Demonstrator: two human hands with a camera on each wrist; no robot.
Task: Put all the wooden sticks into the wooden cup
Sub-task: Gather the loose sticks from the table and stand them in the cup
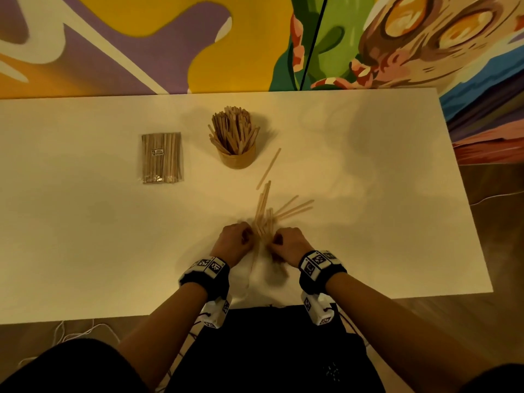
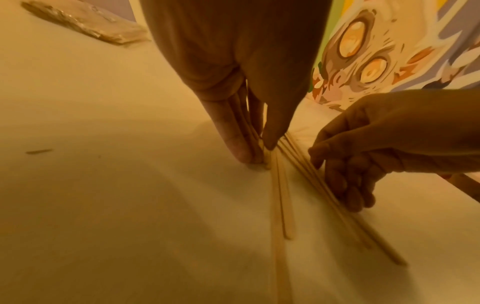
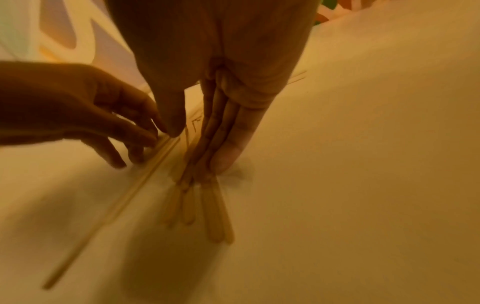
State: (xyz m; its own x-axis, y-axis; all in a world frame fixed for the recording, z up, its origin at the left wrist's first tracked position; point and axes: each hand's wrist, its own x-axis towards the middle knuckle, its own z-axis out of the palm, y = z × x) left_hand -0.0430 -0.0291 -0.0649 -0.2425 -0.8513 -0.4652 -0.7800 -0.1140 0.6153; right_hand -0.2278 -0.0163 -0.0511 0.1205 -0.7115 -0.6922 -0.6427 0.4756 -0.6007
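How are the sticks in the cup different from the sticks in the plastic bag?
The sticks in the cup stand up and fan out loosely; the sticks in the plastic bag lie flat, packed side by side. The cup ones are bare; the bagged ones are wrapped, with a small label. Both look like the same pale wood.

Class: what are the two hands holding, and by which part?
Both the left hand and right hand pinch loose sticks on the table, at their near ends.
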